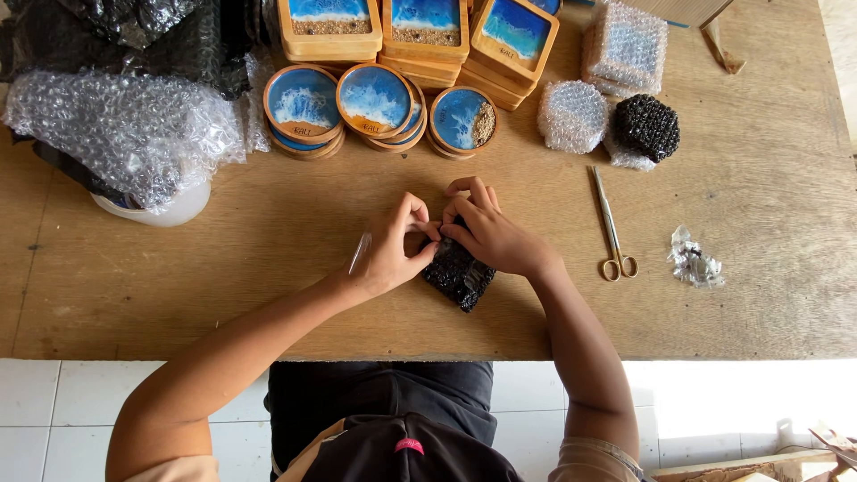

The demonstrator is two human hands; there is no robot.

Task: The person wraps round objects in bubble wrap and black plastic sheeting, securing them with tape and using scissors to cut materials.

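While both hands work at the table's near edge, the left hand (pixel 386 254) and right hand (pixel 491 234) pinch closed on a black-wrapped parcel (pixel 458 272) lying flat. Beyond, three wrapped bundles (pixel 607 98) sit finished beside scissors (pixel 611 228). Farther back, many blue coasters (pixel 375 98) remain unwrapped; most work appears outstanding.

A wooden table (pixel 178 295) bears round coasters (pixel 375 98), square coasters (pixel 427 31), scissors (pixel 611 225) and bubble wrap (pixel 125 125)
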